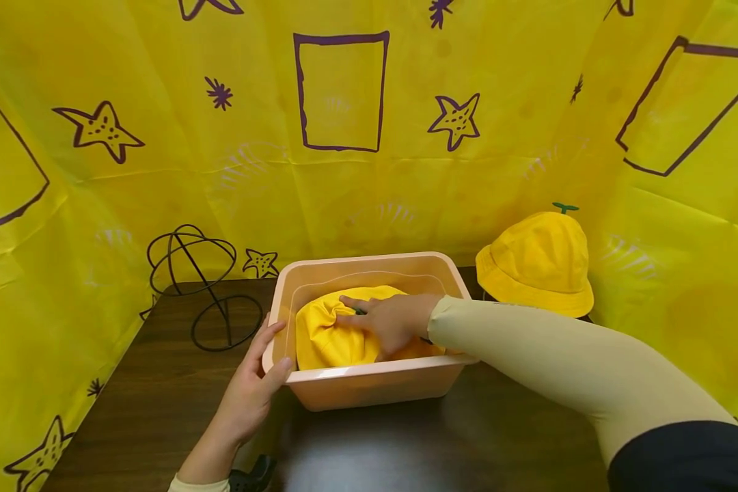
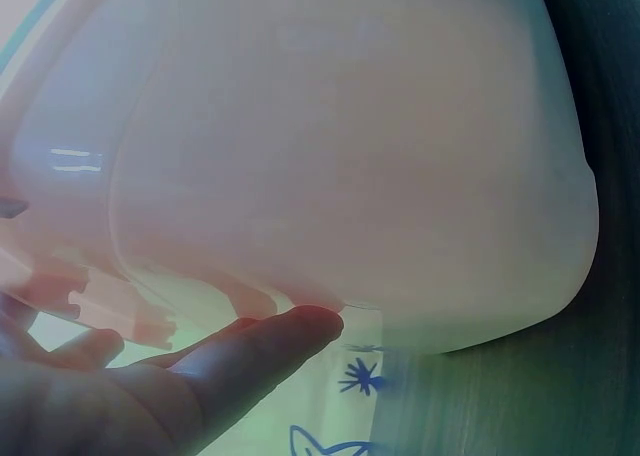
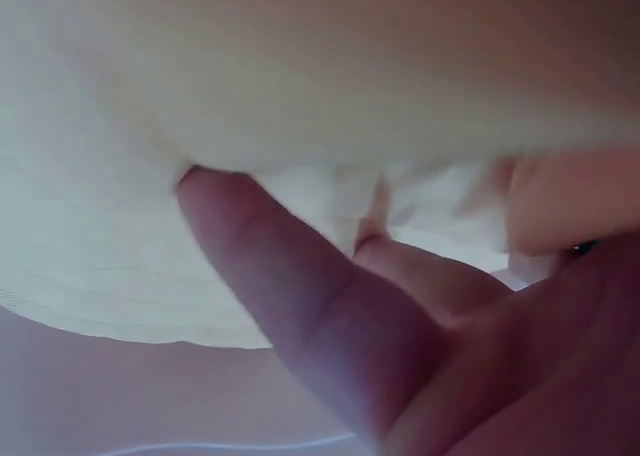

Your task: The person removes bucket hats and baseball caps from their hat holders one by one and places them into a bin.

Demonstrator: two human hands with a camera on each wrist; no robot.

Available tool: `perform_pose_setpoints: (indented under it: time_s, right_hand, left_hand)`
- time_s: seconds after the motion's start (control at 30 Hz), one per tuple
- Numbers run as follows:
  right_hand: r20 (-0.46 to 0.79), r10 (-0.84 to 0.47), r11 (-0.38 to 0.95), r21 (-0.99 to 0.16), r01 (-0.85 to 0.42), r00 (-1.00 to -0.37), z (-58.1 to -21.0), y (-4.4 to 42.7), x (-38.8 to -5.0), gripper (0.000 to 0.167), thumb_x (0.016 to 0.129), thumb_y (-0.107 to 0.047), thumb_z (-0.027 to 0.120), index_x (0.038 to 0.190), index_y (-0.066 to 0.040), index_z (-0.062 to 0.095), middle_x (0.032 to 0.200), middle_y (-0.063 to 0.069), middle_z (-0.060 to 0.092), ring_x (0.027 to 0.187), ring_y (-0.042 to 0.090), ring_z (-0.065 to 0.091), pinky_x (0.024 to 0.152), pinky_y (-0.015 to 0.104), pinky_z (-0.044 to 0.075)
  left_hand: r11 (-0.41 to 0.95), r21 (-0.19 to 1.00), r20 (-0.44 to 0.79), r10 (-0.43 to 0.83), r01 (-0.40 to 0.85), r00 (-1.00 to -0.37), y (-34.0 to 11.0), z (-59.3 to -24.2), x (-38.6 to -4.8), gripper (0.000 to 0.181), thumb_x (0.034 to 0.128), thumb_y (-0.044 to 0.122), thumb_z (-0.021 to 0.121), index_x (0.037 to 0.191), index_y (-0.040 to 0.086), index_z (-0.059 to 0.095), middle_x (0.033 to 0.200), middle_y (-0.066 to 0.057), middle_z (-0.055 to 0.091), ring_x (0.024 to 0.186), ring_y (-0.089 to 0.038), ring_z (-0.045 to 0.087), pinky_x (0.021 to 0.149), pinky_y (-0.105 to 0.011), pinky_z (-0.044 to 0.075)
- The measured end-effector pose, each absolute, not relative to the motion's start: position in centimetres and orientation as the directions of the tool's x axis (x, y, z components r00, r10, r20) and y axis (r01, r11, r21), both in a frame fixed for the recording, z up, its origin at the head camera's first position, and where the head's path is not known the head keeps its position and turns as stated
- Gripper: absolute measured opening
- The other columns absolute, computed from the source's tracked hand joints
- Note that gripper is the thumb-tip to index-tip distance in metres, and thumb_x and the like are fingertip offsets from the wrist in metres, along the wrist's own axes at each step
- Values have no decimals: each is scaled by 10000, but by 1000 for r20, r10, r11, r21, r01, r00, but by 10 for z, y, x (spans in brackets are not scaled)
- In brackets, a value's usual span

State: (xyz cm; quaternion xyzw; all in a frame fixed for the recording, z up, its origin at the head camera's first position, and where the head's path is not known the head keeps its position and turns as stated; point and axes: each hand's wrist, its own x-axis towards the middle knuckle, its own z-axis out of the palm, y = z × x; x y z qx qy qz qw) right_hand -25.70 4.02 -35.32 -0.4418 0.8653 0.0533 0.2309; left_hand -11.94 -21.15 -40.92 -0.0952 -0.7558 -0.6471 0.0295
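- My left hand [image 1: 255,386] pinches the bin [image 1: 369,394] at its left end.
- My right hand [image 1: 398,320] spreads over the yellow hat [image 1: 329,342] inside.
- Status, judged: arranging unfinished; second hat [image 1: 535,256], right of bin, apparently remains.

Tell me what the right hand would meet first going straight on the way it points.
Probably the yellow hat inside the bin, right at the fingertips of the right hand; exact depth is unclear.
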Motion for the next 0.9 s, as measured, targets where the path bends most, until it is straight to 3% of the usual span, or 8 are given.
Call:
perform_pose_setpoints:
  time_s: [0.17,0.33,0.43,0.7,0.77,0.83,0.9]
  right_hand:
    - [-461,-730,614,-118,-781,-504,-358,38,-258,1001,823,-457,771,1572,-476,107,1645,-139,-72,1352,232,392,1046,418,385]
    - [-494,-714,626,-133,-768,-496,-364,36,-261,1022,826,-381,781,1568,-487,87,1643,-145,-86,1012,218,556,847,329,467]
    - [-518,-705,630,-144,-763,-485,-369,35,-264,1044,823,-347,784,1567,-485,66,1640,-151,-97,795,197,530,710,295,454]
    - [-587,-662,641,-121,-758,-466,-380,29,-268,1020,845,-352,752,1566,-487,43,1646,-131,-84,633,176,459,588,272,421]
    - [-602,-644,644,-94,-759,-472,-381,27,-268,1007,856,-363,739,1564,-491,34,1647,-124,-92,675,192,494,611,279,447]
    - [-611,-631,642,-64,-764,-479,-384,24,-267,979,868,-401,718,1567,-482,38,1646,-117,-106,917,216,599,781,320,497]
    - [-625,-612,646,-40,-763,-485,-389,21,-265,941,884,-429,690,1574,-464,51,1643,-112,-132,1220,281,538,953,412,464]
  left_hand:
    - [157,972,162,102,176,-982,-212,-410,-120,570,1014,130,576,1523,65,328,1651,-95,-60,1446,-460,78,1021,-407,321]
    - [172,970,157,97,172,-983,-213,-411,-121,575,1016,147,582,1525,70,326,1652,-93,-57,1448,-453,86,1017,-350,332]
    - [169,971,155,100,171,-983,-212,-412,-121,572,1016,149,581,1523,70,327,1650,-99,-54,1447,-455,86,1010,-302,332]
    - [177,964,182,108,200,-977,-213,-413,-121,570,1015,124,577,1518,47,320,1652,-98,-43,1450,-453,76,1013,-329,332]
    - [180,963,182,107,199,-978,-212,-412,-121,568,1013,126,579,1516,52,326,1652,-94,-38,1449,-457,88,1007,-358,346]
    - [175,965,181,107,197,-978,-212,-412,-120,566,1013,123,577,1518,59,329,1652,-96,-40,1448,-461,90,1007,-401,350]
    - [169,967,172,105,188,-979,-211,-412,-120,563,1012,123,578,1518,73,336,1651,-103,-44,1446,-467,91,1004,-439,344]
